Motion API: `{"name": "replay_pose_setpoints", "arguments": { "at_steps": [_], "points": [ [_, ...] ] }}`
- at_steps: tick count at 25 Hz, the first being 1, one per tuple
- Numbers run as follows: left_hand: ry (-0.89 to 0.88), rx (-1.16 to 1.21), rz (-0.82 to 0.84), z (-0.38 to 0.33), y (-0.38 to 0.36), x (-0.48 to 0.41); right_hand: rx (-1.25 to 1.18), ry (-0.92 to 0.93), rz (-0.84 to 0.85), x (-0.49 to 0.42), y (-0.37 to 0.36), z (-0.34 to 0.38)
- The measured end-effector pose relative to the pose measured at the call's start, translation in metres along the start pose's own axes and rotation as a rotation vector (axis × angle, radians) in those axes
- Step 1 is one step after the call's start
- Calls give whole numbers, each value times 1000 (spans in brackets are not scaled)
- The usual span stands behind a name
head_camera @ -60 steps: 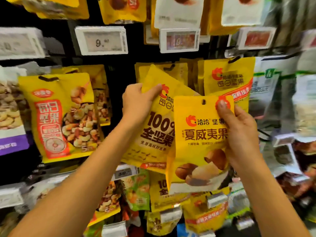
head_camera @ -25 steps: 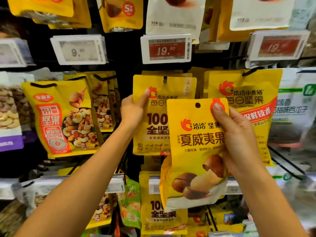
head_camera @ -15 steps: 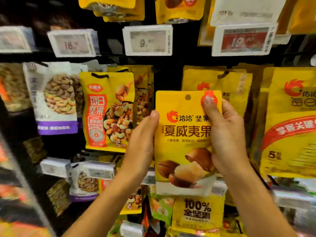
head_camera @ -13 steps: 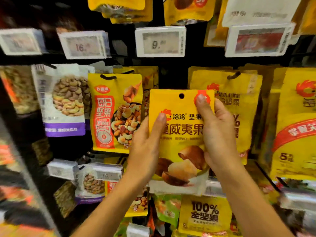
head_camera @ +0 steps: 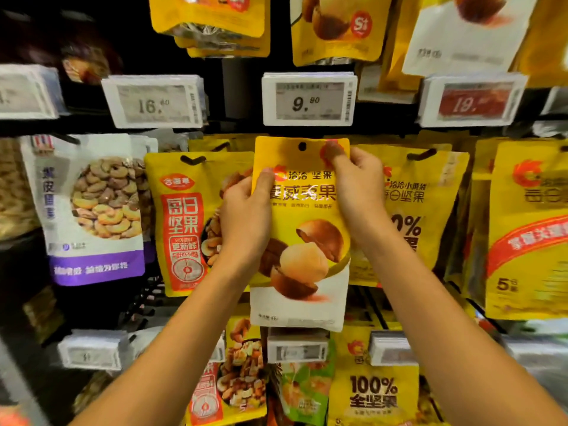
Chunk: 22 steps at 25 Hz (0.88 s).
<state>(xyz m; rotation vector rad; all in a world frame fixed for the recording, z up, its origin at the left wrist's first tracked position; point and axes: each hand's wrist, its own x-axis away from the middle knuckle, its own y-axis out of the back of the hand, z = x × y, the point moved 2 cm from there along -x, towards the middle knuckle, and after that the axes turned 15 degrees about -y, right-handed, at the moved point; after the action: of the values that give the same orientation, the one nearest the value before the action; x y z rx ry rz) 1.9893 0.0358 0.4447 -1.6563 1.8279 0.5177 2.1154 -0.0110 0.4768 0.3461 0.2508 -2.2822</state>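
Left hand (head_camera: 246,216): raised from the near left. The left edge of the macadamia pouch (head_camera: 307,256) is gripped, with the thumb laid on the front and the fingers hidden behind.
Right hand (head_camera: 359,195): raised from the near right. The pouch's upper right corner is pinched, with the thumb pressed on the red mark there.
Macadamia pouch: held upright between both hands at the centre of the display, just below the 9.90 price tag (head_camera: 309,99). Its hang hole (head_camera: 302,146) is seen free at the top edge. Whether a hook is touched cannot be told.
Mixed-nut pouch (head_camera: 184,222): hung just left of and behind the held pouch, and partly covered by the left hand.
Yellow 100% pouch (head_camera: 430,210): hung just right of and behind it, and overlapped by the right wrist.
Cashew bag (head_camera: 92,210): hung farther left, white with a purple band.
16 price tag (head_camera: 153,103): fixed on the rail above the left pouches.
Red price tag (head_camera: 473,101): fixed on the same rail at the right, its figures blurred.
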Motion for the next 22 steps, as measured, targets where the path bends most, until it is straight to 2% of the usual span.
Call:
{"name": "replay_pose_setpoints", "arguments": {
  "at_steps": [3,8,12,14,16,19,22],
  "points": [
    [-1,6,19,12,-2,-10,29,-38,-8,-11,-2,-4],
    [-141,-205,114,37,-6,-2,182,26,-48,-15,-2,-27],
    [-141,-129,238,53,3,13,323,8,-129,-1,11,-49],
    [-163,-70,178,45,18,29,332,81,-192,26,18,-61],
    [-166,-75,29,37,46,59,311,161,-191,63,20,-75],
    [78,-69,-42,30,103,133,191,46,78,128,6,-109],
    [326,-134,-232,15,176,233,60,-181,497,214,-34,-143]
  ]
}}
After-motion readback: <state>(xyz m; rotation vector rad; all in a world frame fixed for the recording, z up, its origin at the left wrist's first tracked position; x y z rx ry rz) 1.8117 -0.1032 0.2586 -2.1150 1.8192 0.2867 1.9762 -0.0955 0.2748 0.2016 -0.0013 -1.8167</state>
